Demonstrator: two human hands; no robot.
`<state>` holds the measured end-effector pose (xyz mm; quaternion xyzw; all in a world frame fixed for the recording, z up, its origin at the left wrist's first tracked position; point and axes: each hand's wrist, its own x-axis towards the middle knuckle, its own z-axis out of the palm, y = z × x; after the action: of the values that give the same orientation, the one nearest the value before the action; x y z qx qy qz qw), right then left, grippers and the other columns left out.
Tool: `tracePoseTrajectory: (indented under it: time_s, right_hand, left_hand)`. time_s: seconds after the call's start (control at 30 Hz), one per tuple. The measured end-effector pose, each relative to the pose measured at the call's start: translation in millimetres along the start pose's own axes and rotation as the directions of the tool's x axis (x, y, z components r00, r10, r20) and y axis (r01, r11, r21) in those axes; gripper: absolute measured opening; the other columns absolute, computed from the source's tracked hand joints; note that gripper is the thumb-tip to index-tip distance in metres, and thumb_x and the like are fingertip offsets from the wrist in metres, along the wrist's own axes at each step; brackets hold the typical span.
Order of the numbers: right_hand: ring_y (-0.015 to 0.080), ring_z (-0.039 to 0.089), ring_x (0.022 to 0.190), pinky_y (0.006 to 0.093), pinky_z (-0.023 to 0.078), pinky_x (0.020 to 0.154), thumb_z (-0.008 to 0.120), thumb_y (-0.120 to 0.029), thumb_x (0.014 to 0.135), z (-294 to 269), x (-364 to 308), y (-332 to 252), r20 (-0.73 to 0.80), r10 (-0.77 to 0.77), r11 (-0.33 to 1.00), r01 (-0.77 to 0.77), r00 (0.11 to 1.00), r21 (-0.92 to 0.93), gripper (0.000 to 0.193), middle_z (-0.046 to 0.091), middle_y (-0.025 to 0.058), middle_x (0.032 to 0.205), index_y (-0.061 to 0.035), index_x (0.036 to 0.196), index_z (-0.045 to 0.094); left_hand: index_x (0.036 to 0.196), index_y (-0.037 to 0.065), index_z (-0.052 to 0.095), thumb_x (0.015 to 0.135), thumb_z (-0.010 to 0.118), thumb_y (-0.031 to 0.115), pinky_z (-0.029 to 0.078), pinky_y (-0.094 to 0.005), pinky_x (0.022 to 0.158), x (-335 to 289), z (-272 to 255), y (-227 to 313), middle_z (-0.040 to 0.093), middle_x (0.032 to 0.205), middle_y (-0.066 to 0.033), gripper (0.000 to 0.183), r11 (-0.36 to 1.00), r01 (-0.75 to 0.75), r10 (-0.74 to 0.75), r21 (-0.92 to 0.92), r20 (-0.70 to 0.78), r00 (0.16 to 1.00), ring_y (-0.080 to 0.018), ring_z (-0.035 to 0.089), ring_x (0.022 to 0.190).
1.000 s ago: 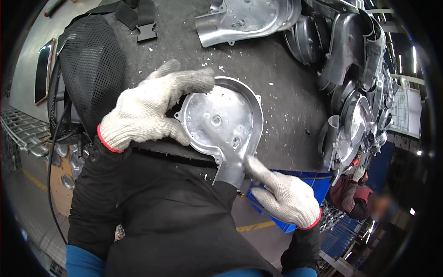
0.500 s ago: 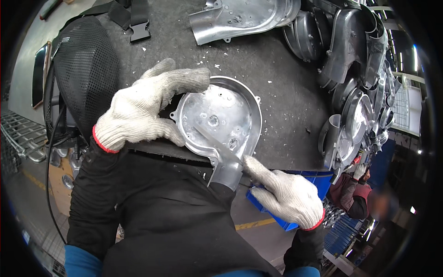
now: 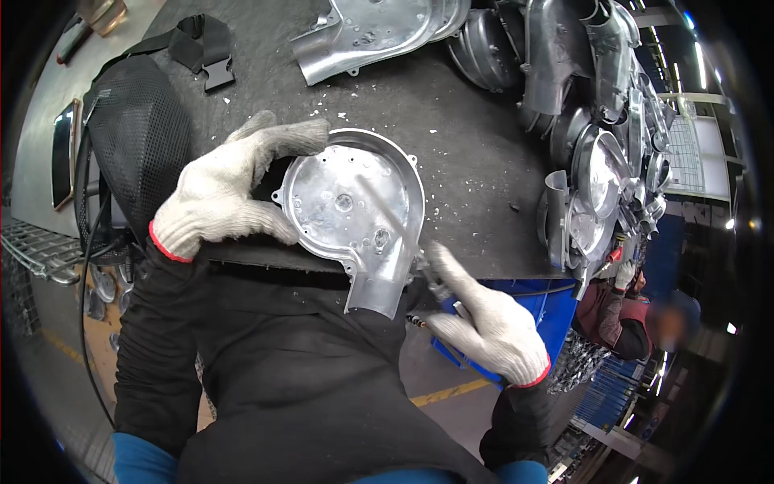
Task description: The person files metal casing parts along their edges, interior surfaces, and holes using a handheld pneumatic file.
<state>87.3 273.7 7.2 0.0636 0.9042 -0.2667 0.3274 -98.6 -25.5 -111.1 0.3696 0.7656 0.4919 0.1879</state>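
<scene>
A round silvery metal housing (image 3: 316,181), like a blower casing with a short spout, lies open side up at the front edge of the dark work surface. White knit gloves with red cuffs cover both hands. Gripping the housing's left rim is my left hand (image 3: 222,189), fingers at the far side and thumb at the near side. My right hand (image 3: 496,331) is closed around a slim metal tool with a long flat file-like blade (image 3: 383,204). Motion blurs the blade, which reaches over the housing's inside and spout; whether it touches is unclear.
Another metal housing (image 3: 367,36) lies at the far side. Many castings are heaped on the right (image 3: 601,165). A black mesh-covered object (image 3: 137,137), a buckled strap (image 3: 216,73) and a phone (image 3: 64,153) are at left. A blue bin (image 3: 548,319) stands below right; a co-worker (image 3: 617,319) is beyond.
In the picture, the housing and both hands sit a little further left, as does the whole bench. The tool has shifted and turned, and more of its body now shows by my right hand.
</scene>
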Motion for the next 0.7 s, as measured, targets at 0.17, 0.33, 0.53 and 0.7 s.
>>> tracePoseTrajectory:
  time_s: [0.17, 0.33, 0.53, 0.7]
  right_hand:
    - [0.0301, 0.060, 0.138, 0.0362, 0.046, 0.112, 0.074, -0.033, 0.088, 47.1, -54.5, 38.2, -0.153, 0.147, 0.843, -0.043, 0.977, 0.537, 0.093, 0.057, 0.0242, 0.151, -0.0126, 0.168, 0.031]
    - [0.0168, 0.066, 0.080, 0.0328, 0.057, 0.082, 0.070, -0.018, 0.084, 94.8, -72.5, 35.1, -0.150, 0.338, 0.656, -0.118, 0.929, 0.746, 0.094, 0.073, 0.0096, 0.106, -0.0179, 0.169, 0.031]
    - [0.0186, 0.072, 0.092, 0.0326, 0.057, 0.088, 0.073, -0.017, 0.088, 118.1, -100.0, 41.2, -0.282, 0.329, 0.612, 0.024, 0.901, 0.791, 0.089, 0.074, 0.0116, 0.115, -0.0160, 0.167, 0.034]
    - [0.0314, 0.077, 0.102, 0.0396, 0.061, 0.089, 0.068, -0.023, 0.097, 104.3, -85.7, 39.1, -0.508, 0.080, 0.879, 0.180, 0.858, 0.442, 0.075, 0.074, 0.0186, 0.124, -0.0145, 0.165, 0.036]
  left_hand:
    - [0.131, 0.007, 0.069, 0.069, 0.088, 0.013, 0.042, -0.0437, 0.121, 40.9, 4.4, 26.5, 0.068, 0.140, -0.0104, 0.065, 0.943, -0.101, 0.109, 0.316, -0.008, 0.994, -0.0271, 0.060, 0.136]
    - [0.112, 0.015, 0.067, 0.091, 0.059, 0.018, 0.046, -0.0380, 0.105, 84.4, 89.3, 56.1, 0.064, 0.115, -0.0012, 0.023, 0.591, -0.602, 0.313, 0.537, 0.535, 0.784, -0.0227, 0.056, 0.118]
    - [0.098, 0.007, 0.070, 0.078, 0.073, 0.009, 0.058, -0.0413, 0.082, 114.3, 17.0, 122.2, 0.067, 0.101, -0.0106, 0.020, 0.553, -0.579, 0.461, 0.599, 0.359, 0.812, -0.0342, 0.070, 0.096]
    - [0.123, 0.009, 0.064, 0.082, 0.071, 0.002, 0.056, -0.0406, 0.089, 70.5, 15.9, 127.9, 0.070, 0.108, -0.0137, 0.041, 0.784, 0.063, 0.065, 0.618, -0.182, 0.981, -0.0368, 0.071, 0.103]
